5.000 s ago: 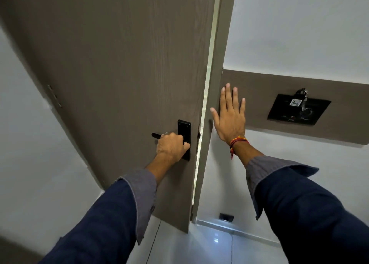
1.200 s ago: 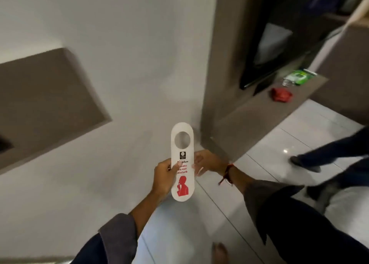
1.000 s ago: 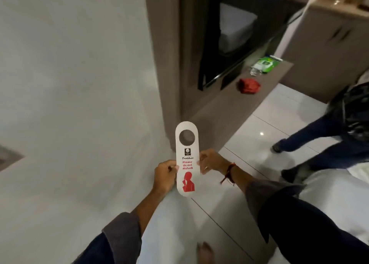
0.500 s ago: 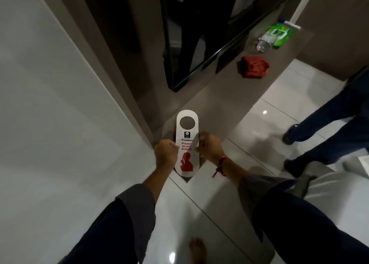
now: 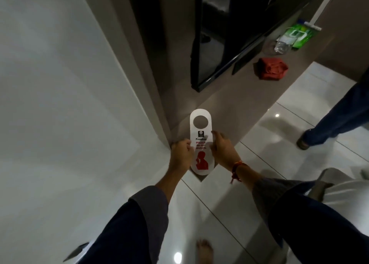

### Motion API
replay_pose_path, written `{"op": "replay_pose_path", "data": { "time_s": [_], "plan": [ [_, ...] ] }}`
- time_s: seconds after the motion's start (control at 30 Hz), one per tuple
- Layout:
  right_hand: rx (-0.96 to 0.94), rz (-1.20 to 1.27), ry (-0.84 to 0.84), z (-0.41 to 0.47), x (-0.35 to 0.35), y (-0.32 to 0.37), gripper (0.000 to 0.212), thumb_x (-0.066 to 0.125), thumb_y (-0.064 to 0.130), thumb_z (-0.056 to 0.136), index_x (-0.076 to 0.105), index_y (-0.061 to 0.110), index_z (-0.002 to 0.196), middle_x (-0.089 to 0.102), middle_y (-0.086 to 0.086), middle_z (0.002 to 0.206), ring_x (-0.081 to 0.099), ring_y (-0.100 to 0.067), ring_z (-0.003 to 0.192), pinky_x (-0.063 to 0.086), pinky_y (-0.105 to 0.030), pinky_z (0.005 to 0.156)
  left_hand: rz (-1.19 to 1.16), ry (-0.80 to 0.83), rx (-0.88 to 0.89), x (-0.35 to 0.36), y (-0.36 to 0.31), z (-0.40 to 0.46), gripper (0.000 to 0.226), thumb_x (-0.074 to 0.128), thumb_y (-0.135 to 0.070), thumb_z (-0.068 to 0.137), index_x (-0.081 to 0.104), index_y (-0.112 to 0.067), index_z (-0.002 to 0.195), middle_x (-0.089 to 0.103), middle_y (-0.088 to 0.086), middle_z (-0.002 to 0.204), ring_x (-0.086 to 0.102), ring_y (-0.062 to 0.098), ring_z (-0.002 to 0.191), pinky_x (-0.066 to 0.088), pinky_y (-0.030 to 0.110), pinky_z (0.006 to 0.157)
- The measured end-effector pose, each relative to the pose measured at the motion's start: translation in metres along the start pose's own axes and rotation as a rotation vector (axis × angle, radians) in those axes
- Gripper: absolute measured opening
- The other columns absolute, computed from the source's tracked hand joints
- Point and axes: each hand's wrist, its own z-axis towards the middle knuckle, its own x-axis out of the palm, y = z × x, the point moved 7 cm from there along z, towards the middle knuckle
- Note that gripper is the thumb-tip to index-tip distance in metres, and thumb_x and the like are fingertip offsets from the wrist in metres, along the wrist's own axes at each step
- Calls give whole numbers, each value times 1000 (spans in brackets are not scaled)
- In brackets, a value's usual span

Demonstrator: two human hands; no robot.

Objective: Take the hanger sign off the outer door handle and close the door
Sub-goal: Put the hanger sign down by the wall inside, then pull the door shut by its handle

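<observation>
The white hanger sign (image 5: pixel 200 131), with a round hole at its top and a red figure and lettering lower down, is upright between my hands over the near corner of a brown counter (image 5: pixel 235 95). My left hand (image 5: pixel 181 154) grips its left edge. My right hand (image 5: pixel 222 148), a red thread at its wrist, holds its right edge with the thumb on the sign's face. The door and its handle are out of view.
A white wall (image 5: pixel 60 103) fills the left. A dark screen (image 5: pixel 215 33) leans on the counter, beyond it a red cloth (image 5: pixel 271 67), a glass (image 5: pixel 282 45) and a green packet (image 5: pixel 299 33). Another person's leg (image 5: pixel 335 119) stands at right on the glossy tile floor (image 5: pixel 209 203).
Five seconds ago my hands were on the door and frame. Since one second ago, the view has swung from the wall to the counter, with the sign held in both hands throughout.
</observation>
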Motion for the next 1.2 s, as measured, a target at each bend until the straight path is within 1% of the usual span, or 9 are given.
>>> {"op": "replay_pose_path", "data": {
  "time_s": [0.1, 0.2, 0.27, 0.4, 0.67, 0.87, 1.03, 1.13, 1.2],
  "plan": [
    [-131, -240, -58, -24, -2, 20, 52, 66, 17, 100, 50, 8, 149, 56, -18, 147, 57, -37, 134, 55, -55, 109, 43, 46, 45, -18, -1, -20, 9, 59, -14, 98, 65, -9, 103, 71, 13, 108, 67, 32, 100, 58, 48, 93],
    [-346, -453, -62, -47, 13, 62, 52, 77, 6, 89, 62, -2, 138, 66, -27, 133, 66, -44, 121, 60, -55, 100, 178, -21, 145, -59, 6, -51, 26, 60, -12, 95, 62, -9, 122, 67, 14, 122, 61, 32, 113, 51, 43, 102],
    [-480, -535, -69, -64, 26, 106, 47, 71, 2, 89, 63, -2, 135, 67, -24, 128, 67, -42, 113, 60, -50, 98, 265, -82, 192, -94, 15, -77, 40, 61, -13, 94, 55, -7, 134, 61, 14, 134, 54, 31, 124, 44, 39, 109],
    [-704, -565, 15, -113, 77, 201, 50, 46, 11, 104, 44, 8, 154, 49, -11, 153, 46, -30, 140, 42, -41, 119, 386, -227, 136, -181, 55, -148, 55, 65, -14, 90, 47, -3, 141, 55, 17, 140, 49, 33, 129, 35, 37, 113],
    [-1207, -569, 111, -280, 222, 382, 51, 44, 17, 108, 41, 12, 158, 42, -9, 163, 38, -27, 152, 33, -37, 127, 504, -569, -185, -357, 175, -368, 60, 67, -23, 90, 43, -7, 143, 53, 12, 144, 50, 29, 130, 37, 37, 111],
    [-1576, -544, 239, -446, 325, 477, 53, 45, 24, 108, 40, 11, 159, 36, -14, 168, 38, -32, 153, 34, -41, 127, 550, -831, -511, -435, 240, -565, 54, 62, -23, 92, 45, -9, 142, 54, 11, 142, 51, 30, 128, 39, 40, 111],
    [-1904, -493, 341, -616, 380, 534, 55, 69, 27, 97, 57, 7, 147, 54, -17, 156, 59, -32, 138, 50, -38, 113, 541, -1080, -786, -469, 269, -739, 42, 59, -17, 90, 53, -7, 130, 62, 12, 124, 56, 29, 112, 47, 39, 98],
    [-2067, -428, 427, -709, 397, 554, 58, 54, 30, 106, 42, 10, 158, 34, -13, 169, 41, -31, 153, 37, -40, 124, 534, -1192, -944, -478, 277, -829, 29, 60, -17, 88, 56, -10, 116, 62, 11, 113, 57, 29, 101, 51, 40, 84],
    [-2142, -397, 463, -758, 404, 571, 59, 47, 29, 108, 33, 10, 162, 23, -13, 173, 31, -30, 158, 29, -40, 129, 533, -1269, -1011, -486, 283, -881, 24, 61, -17, 87, 55, -12, 110, 61, 11, 110, 57, 29, 99, 51, 41, 82]
  ]
}}
